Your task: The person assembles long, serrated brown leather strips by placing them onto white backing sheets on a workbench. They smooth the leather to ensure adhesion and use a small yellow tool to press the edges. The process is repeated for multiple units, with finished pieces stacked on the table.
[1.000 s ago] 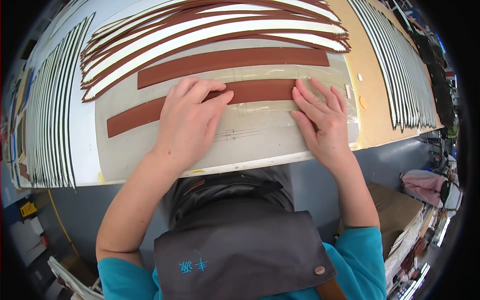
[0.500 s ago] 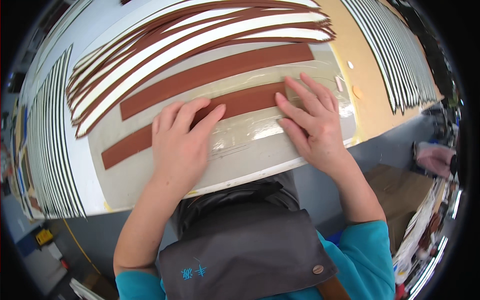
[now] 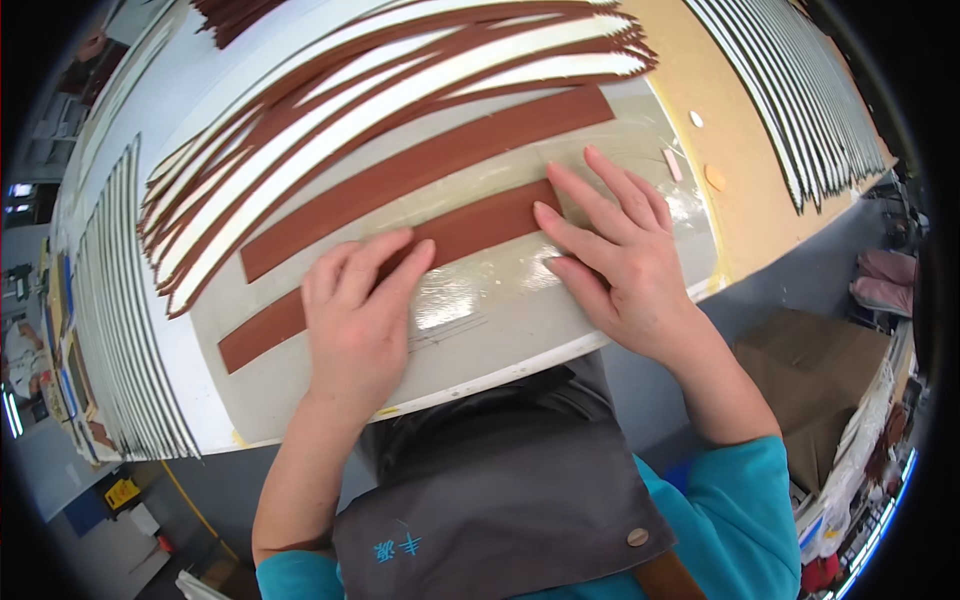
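Observation:
A reddish-brown flat strip (image 3: 490, 221) lies lengthwise on a clear, glossy sheet (image 3: 450, 305) on the table. My left hand (image 3: 358, 310) rests over its left half, thumb and fingers apart, fingertips touching the strip. At the strip's right end, my right hand (image 3: 630, 265) has its fingers spread, with fingertips on or beside that end. Neither hand wraps round anything. Part of the strip is hidden under the left hand. A second brown strip (image 3: 430, 180) lies just beyond, roughly parallel to it.
Farther back lies a pile of brown-edged strips with white faces (image 3: 400, 105). Rows of thin dark-edged strips lie at the left (image 3: 130, 320) and far right (image 3: 780, 110). A pink stick (image 3: 673, 165), a white piece (image 3: 697, 119) and an orange disc (image 3: 714, 178) sit right of the sheet.
The whole view has shifted and tilted slightly. Both hands stay at about the same places on the near strip, which still lies flat.

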Motion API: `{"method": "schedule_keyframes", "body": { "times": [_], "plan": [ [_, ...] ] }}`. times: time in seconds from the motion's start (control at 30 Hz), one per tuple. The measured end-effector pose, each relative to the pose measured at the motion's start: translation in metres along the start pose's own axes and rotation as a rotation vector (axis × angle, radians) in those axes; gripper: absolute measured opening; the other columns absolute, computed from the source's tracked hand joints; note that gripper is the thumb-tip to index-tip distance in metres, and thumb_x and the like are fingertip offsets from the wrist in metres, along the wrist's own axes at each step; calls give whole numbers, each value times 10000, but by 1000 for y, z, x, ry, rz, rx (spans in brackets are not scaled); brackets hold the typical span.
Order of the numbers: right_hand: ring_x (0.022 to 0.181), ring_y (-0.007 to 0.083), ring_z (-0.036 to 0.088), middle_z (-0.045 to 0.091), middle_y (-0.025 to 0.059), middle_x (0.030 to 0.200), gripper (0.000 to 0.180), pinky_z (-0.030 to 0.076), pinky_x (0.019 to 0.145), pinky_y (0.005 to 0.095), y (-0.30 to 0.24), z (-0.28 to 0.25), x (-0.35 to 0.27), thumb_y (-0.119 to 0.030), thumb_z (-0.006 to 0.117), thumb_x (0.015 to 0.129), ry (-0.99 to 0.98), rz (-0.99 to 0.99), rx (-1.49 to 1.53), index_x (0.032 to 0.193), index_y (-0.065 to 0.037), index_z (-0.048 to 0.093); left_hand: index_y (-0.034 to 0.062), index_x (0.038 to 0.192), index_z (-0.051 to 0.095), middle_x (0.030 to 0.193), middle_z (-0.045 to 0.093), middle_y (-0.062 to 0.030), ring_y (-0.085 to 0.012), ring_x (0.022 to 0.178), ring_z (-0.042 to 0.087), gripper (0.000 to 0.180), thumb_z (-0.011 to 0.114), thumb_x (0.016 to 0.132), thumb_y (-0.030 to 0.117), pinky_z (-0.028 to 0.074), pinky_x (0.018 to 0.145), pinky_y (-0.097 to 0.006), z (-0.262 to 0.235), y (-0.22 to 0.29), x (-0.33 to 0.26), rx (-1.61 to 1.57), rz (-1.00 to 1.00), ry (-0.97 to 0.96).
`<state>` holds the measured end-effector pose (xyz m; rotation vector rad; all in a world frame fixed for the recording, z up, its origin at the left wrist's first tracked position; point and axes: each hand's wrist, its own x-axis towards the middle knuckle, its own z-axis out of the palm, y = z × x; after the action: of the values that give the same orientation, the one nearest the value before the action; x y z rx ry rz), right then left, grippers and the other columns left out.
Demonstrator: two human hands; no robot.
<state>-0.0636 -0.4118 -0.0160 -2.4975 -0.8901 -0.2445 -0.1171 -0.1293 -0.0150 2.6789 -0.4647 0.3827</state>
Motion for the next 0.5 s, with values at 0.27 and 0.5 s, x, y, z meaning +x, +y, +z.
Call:
{"method": "schedule_keyframes", "body": {
  "times": [0.27,0.5],
  "plan": [
    [1434,325,535,674,54,1456,407,341,1208,557,-5,-2,1,-172,795,894,26,-35,-92,1289,-92,745,106,1277,753,1368,702,7,-286,1151,592,477,683,821,-13,458,992,-425,5,-2,-2,-4,53,30],
    [1315,314,604,721,50,1378,368,353,1202,563,-4,-9,10,-156,813,865,38,-96,-84,1218,-64,765,103,1255,750,1352,702,-1,-298,1165,579,394,682,881,-2,460,1013,-436,7,1,-3,-17,21,16]
  ]
}}
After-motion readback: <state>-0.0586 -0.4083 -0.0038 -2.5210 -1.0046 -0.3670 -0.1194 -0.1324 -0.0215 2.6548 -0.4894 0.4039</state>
